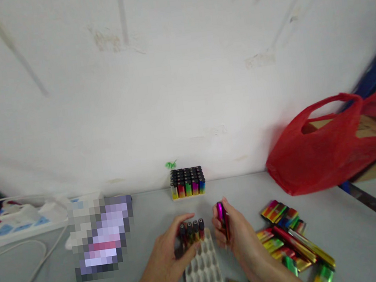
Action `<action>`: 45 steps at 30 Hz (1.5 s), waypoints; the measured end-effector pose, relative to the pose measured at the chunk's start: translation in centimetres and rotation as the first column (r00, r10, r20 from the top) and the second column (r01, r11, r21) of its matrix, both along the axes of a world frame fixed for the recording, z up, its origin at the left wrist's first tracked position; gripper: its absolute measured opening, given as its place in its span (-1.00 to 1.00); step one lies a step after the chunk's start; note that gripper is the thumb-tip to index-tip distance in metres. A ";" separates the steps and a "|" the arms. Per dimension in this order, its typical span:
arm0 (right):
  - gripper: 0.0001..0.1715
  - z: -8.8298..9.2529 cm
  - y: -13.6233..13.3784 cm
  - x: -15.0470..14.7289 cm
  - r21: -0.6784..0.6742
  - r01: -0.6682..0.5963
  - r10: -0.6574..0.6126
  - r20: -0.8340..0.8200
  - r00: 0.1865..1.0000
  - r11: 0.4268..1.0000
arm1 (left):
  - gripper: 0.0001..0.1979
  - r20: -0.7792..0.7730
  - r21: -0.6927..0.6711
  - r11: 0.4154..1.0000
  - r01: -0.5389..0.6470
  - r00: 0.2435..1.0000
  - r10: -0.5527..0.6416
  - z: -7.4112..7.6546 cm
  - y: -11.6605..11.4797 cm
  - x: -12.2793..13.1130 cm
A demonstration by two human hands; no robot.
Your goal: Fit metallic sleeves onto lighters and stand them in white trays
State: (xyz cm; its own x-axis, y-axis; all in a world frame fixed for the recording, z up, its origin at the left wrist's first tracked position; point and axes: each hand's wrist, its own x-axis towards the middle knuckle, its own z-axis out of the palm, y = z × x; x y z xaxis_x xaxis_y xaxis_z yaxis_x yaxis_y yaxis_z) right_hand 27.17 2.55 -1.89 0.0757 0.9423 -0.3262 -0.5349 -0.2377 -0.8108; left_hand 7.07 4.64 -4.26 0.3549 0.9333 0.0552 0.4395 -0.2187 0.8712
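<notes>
My left hand (175, 244) curls around a short row of cigarette lighters (196, 231) with black tops, standing at the far end of a pale moulded tray (206, 279). Its thumb lies along the near side of the row and the index finger reaches behind. Just to the right of the tray, my right hand (236, 231) is closed on a shiny magenta lighter (220, 210), held upright; the fingers hide part of it. Many of the tray's hollows show bare. Loose metallic lighters (293, 242) in several colours lie in a pile beside my right forearm.
A block of upright lighters (187, 182) stands against the white wall (181, 91). At left are a power strip (22, 225), white cables (45, 257) and a blurred-out phone-like device (107, 237). A red plastic bag (301, 158) with cardboard in it sits at right by the table edge.
</notes>
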 end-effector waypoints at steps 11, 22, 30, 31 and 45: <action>-0.44 -2.0 -0.3 0.0 0.221 0.030 -0.067 0.159 0.985 0.975 | -0.50 0.023 0.019 1.000 -0.006 1.000 0.005 -0.3 0.0 -0.1; -0.38 -1.9 -0.5 -0.3 0.206 0.024 -0.047 0.104 0.993 0.978 | -0.58 0.084 0.040 0.998 0.045 0.995 -0.048 0.1 0.1 0.0; -0.40 -0.9 -0.4 -0.8 0.283 -0.048 0.006 0.146 0.989 0.958 | -0.56 0.082 0.049 0.997 0.056 0.995 -0.060 0.1 0.2 0.1; -0.39 -0.7 -0.5 -0.8 0.294 -0.063 0.007 0.188 0.982 0.954 | -0.55 0.085 0.051 0.997 0.055 0.995 -0.060 0.1 0.2 0.0; -0.57 0.7 -1.8 -0.3 0.290 -0.128 -0.032 0.488 0.872 0.948 | -0.55 0.067 0.055 0.998 0.030 0.997 -0.034 0.2 0.0 0.0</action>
